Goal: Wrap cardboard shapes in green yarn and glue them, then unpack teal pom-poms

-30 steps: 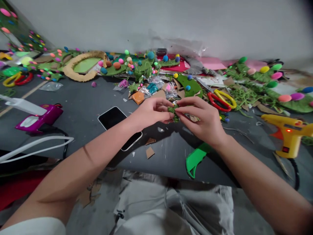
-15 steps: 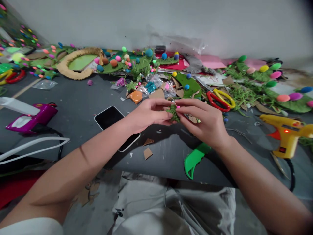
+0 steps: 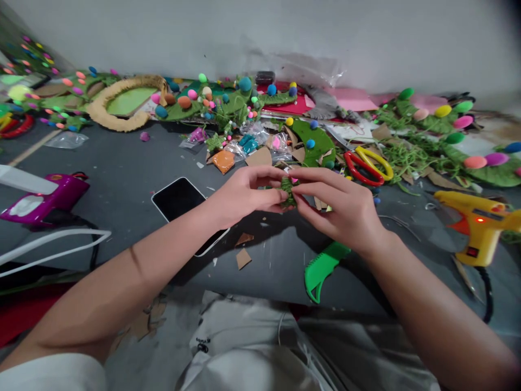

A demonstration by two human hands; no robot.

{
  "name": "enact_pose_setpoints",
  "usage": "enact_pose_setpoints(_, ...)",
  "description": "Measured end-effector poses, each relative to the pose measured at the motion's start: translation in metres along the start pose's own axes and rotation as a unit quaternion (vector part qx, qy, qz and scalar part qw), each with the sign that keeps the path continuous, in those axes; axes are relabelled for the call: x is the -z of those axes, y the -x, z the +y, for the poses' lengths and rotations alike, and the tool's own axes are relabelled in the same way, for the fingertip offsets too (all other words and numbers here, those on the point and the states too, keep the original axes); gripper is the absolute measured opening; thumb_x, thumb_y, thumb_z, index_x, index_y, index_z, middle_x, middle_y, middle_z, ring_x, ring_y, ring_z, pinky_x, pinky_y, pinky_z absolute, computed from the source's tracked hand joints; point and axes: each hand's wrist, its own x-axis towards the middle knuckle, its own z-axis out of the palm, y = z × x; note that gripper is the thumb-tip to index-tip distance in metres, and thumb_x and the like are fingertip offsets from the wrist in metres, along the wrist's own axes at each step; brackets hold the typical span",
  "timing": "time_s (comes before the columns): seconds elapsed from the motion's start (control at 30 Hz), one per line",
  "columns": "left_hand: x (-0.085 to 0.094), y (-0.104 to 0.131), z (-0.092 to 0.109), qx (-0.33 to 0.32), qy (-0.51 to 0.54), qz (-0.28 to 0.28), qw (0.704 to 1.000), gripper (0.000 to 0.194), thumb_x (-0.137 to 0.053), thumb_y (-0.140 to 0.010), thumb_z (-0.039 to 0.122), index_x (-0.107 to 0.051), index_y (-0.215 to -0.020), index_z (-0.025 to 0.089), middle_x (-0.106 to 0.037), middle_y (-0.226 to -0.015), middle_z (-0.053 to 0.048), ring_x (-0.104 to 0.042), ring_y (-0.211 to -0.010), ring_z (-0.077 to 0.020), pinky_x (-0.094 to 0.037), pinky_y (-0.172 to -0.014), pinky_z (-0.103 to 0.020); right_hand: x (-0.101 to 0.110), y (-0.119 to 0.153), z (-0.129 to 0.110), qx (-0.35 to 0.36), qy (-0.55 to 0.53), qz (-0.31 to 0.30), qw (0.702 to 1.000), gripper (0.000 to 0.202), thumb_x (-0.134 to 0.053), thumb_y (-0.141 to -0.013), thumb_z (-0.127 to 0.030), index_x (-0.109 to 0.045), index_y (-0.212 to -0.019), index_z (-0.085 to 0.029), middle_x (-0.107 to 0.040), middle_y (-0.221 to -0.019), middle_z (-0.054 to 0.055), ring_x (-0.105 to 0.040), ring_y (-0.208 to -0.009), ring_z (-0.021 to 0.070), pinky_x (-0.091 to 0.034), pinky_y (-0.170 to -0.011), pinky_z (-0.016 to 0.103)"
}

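Observation:
Above the grey table, a small green yarn-wrapped piece (image 3: 288,190) with a bit of pink at its top sits between my two hands. My left hand (image 3: 252,190) pinches it from the left, thumb in front. From the right, the fingertips of my right hand (image 3: 337,203) close on its edge by the pink bit. Fingers hide part of the piece. Under my left forearm lies a phone (image 3: 179,198) with a dark screen. A green serrated plastic tool (image 3: 321,271) is on the table below my right hand.
Red-and-yellow-handled scissors (image 3: 368,165) lie beyond my right hand. A yellow glue gun (image 3: 476,222) with a lit red light is at right, a purple device (image 3: 44,201) at left. Behind are a tan C-shaped piece (image 3: 97,108), orange packet (image 3: 223,161) and leafy pieces with pompoms. Cardboard scraps (image 3: 243,259) lie in front.
The view has shifted slightly. Both hands stay together around the green piece, which has turned a little; my fingers keep nearly the same grip.

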Motion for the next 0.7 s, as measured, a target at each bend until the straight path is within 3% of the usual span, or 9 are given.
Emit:
enact_pose_setpoints(0.17, 0.0008, -0.0006, -0.0021, -0.019, -0.036, 0.012, 0.999, 0.028, -0.071, -0.076, 0.002, -0.072, -0.101, 0.016, -0.070, -0.097, -0.004, -0.074, -0.078, -0.0141, -0.068, -0.076, -0.031, 0.0003, 0.0006, 0.0015, 0.010, 0.010, -0.009, 1.000, 0.029, -0.062, -0.092, -0.011, -0.068, -0.115, -0.028, -0.070, -0.131, 0.011, -0.068, -0.121, 0.0262, -0.060, -0.100, 0.046)
enact_pose_setpoints(0.37, 0.0000, -0.0008, -0.0013, 0.010, -0.018, 0.012, 1.000, 0.027, -0.069, -0.079, 0.001, -0.069, -0.101, 0.015, -0.072, -0.079, -0.001, -0.073, -0.073, -0.0131, -0.067, -0.076, -0.030, 0.0005, 0.0035, 0.0044, 0.024, 0.031, -0.012, 0.999, 0.032, -0.065, -0.092, -0.013, -0.069, -0.120, -0.029, -0.069, -0.131, 0.012, -0.067, -0.119, 0.0279, -0.060, -0.098, 0.048)
enact_pose_setpoints(0.7, -0.0028, 0.0010, 0.0025, 0.039, 0.007, 0.030, 0.999, 0.023, -0.072, -0.081, 0.005, -0.069, -0.102, 0.014, -0.076, -0.080, -0.002, -0.076, -0.076, -0.0136, -0.065, -0.077, -0.030, 0.0064, 0.0050, 0.0076, 0.051, 0.102, -0.016, 0.993, 0.030, -0.070, -0.088, -0.016, -0.074, -0.118, -0.015, -0.068, -0.128, 0.019, -0.067, -0.112, 0.0307, -0.057, -0.095, 0.048)
